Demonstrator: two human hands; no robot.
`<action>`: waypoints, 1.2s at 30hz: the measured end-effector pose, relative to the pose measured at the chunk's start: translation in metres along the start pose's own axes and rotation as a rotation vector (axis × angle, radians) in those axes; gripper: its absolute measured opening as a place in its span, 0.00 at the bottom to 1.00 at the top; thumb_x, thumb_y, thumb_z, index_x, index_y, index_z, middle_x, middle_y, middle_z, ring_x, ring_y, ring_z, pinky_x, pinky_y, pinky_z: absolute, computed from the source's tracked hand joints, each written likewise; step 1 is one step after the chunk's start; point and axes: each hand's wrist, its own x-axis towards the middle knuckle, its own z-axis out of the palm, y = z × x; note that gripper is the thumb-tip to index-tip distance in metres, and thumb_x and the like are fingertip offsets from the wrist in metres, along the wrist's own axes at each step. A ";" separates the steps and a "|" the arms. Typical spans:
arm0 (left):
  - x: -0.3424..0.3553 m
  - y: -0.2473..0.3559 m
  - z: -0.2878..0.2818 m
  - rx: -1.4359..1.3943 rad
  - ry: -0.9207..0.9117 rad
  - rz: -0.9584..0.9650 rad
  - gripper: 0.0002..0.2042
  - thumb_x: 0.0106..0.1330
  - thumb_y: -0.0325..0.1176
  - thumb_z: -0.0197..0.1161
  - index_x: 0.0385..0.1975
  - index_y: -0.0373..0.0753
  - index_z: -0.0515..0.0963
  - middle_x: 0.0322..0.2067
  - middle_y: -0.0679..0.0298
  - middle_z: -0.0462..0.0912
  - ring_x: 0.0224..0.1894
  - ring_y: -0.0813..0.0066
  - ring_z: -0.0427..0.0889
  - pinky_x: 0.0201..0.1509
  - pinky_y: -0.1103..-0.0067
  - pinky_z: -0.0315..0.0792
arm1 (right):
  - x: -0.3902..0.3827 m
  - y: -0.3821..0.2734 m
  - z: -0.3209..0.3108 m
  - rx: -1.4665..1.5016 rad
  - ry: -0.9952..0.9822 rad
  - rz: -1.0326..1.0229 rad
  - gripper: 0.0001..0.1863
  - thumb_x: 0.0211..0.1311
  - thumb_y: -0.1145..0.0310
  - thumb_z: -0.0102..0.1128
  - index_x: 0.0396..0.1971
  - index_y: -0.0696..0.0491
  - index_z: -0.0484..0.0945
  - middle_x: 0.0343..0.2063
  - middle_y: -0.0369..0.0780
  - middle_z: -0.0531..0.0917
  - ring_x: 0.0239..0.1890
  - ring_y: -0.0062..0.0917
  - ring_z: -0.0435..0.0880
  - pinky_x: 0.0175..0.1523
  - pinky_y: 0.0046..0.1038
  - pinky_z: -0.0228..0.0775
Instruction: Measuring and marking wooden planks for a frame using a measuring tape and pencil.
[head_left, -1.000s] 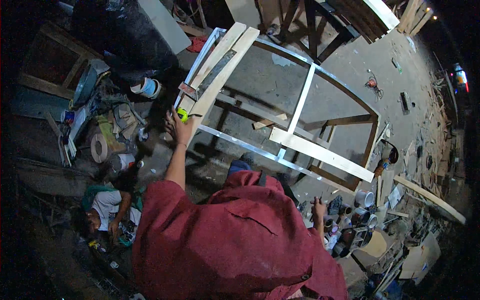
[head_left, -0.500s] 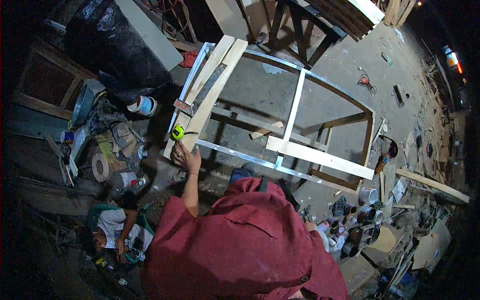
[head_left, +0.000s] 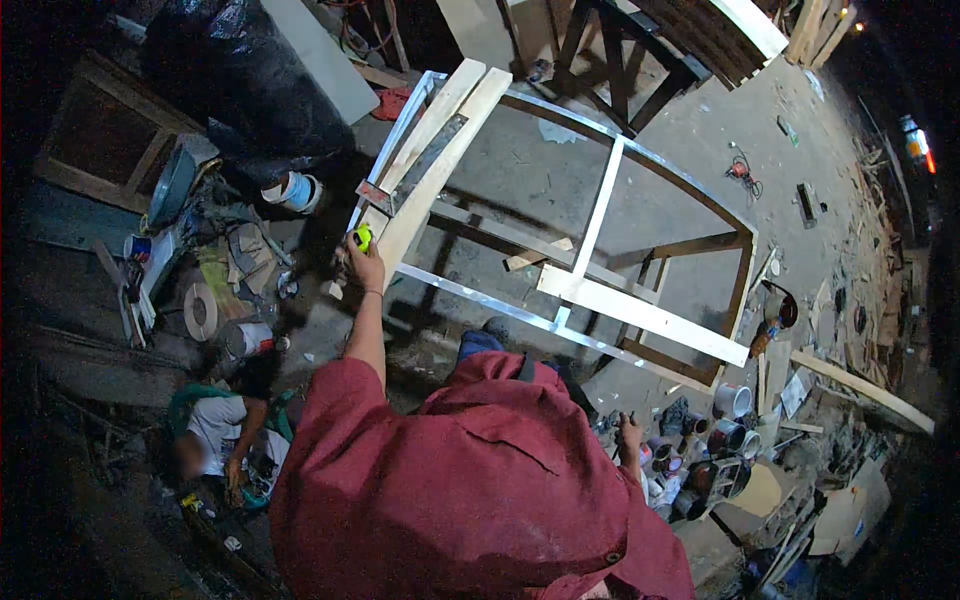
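Cluttered workshop, dim at edges. Head view: dusty grey floor [head_left: 720,120] under a big metal frame [head_left: 470,293]. Left of the frame there's a blue-and-white bucket [head_left: 292,190], w/ a dark wrapped bundle [head_left: 240,90] beyond. Off the frame's near-left side, a co-worker [head_left: 212,432] in a white shirt; off its near-right corner, a bunch of cans [head_left: 733,402].

Your L hand [head_left: 364,265], at the frame's left end, looks curled on a yellow-green tape measure [head_left: 362,237]; fingertips partly hidden. Your R hand [head_left: 630,437] is off the frame's near side, looks part-curled; can't tell if it's holding sth.

Key relation: the tape's right at your L fingers, over the near end of two pale planks [head_left: 446,172] laid across the frame's left end. Their long axis runs from there away from you, slanting right toward the frame's far side. L hand's by far the nearer; R is well apart. A rusty-handled square [head_left: 375,196] lies on the planks just past the tape.

Vs half a sec ago: L hand was flatter and short of the tape, w/ a dark strip showing beside it; now it's up at the tape, strip n/v. R hand barely showed then, now visible.
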 end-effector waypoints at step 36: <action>0.131 0.046 0.120 0.413 -0.301 0.144 0.23 0.63 0.42 0.71 0.59 0.57 0.80 0.52 0.61 0.80 0.62 0.55 0.71 0.65 0.51 0.59 | -0.073 -0.014 -0.005 0.103 -0.081 0.081 0.21 0.70 0.51 0.63 0.44 0.56 0.84 0.19 0.41 0.81 0.20 0.28 0.78 0.27 0.36 0.68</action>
